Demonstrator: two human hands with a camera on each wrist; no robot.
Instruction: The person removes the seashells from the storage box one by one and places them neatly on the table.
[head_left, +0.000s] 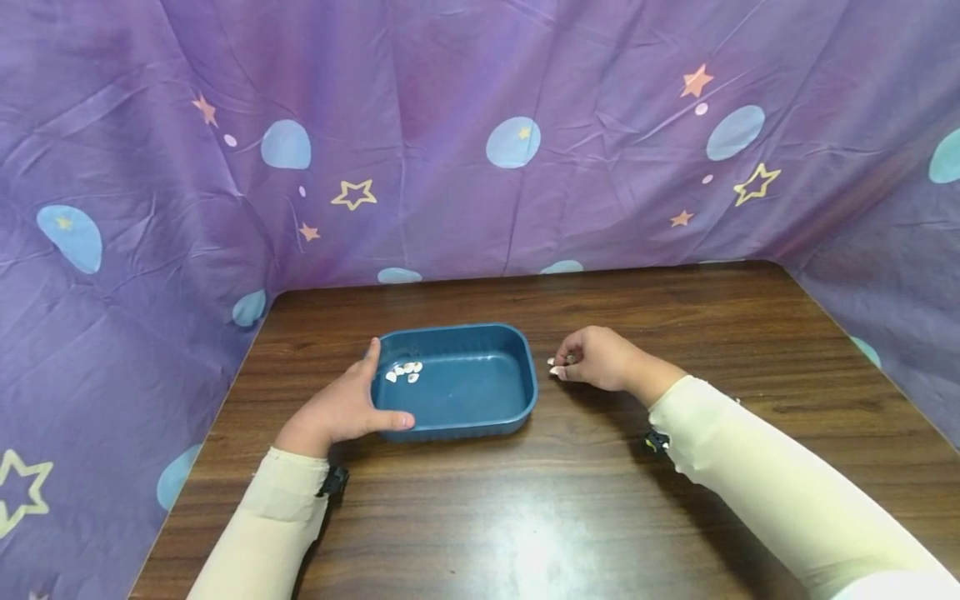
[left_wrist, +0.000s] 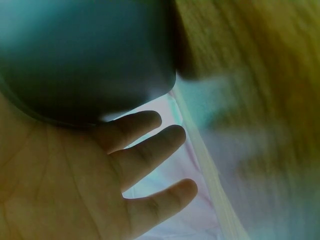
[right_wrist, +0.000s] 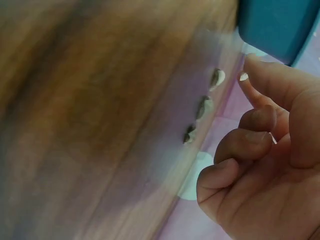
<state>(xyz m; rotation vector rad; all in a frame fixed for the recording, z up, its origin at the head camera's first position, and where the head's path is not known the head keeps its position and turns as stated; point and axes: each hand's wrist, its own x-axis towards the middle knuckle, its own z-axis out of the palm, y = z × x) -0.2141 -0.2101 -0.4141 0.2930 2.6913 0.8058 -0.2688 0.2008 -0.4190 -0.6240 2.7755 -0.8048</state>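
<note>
A blue rectangular plastic tub (head_left: pixel 457 429) stands on the table. Several small white pieces that look like seashells (head_left: pixel 399 371) lie at its left end. My left hand (head_left: pixel 345 406) rests against that end, its thumb along the near rim; in the left wrist view the fingers (left_wrist: pixel 155 150) are straight and spread beneath the tub (left_wrist: pixel 85 60). To the right of the tub, my right hand (head_left: pixel 600 360) pinches a small white shell (right_wrist: pixel 243 77) between thumb and index finger, the other fingers curled. Beside it a short row of similar shells (right_wrist: pixel 204 107) lies on the wood.
A dark wood-grain table (head_left: pixel 480 500) carries everything. Purple cloth (head_left: pixel 450 208) with stars and blue spots hangs behind and along both sides. A small black device (head_left: pixel 333 481) is strapped at the left wrist, another dark device (head_left: pixel 657 442) at the right.
</note>
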